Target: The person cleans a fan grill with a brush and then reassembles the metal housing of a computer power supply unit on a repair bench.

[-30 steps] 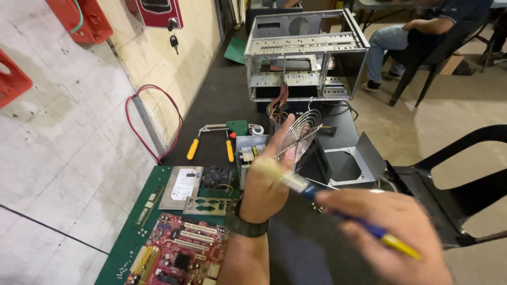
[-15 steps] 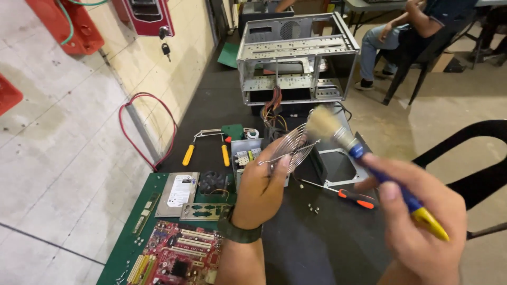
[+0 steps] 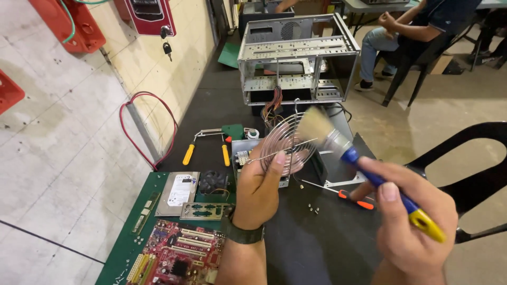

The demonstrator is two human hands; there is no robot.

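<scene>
wire fan guard [image 3: 288, 149], round and coppery, is held up above the dark counter [image 3: 311, 248], pinched at its lower edge by the left hand [image 3: 259, 187], fingers closed on the wire. right hand [image 3: 409, 224] is wrapped tight around a blue and yellow brush [image 3: 364, 171], whose pale bristles touch the guard's upper right edge. beyond it stands an empty metal computer case [image 3: 296, 58]. a red motherboard [image 3: 177, 256] lies on the green mat [image 3: 124, 248] at lower left, and an orange screwdriver [image 3: 351, 198] lies under the brush.

Bare forearms, dark wristwatch [image 3: 244, 233] on left
</scene>
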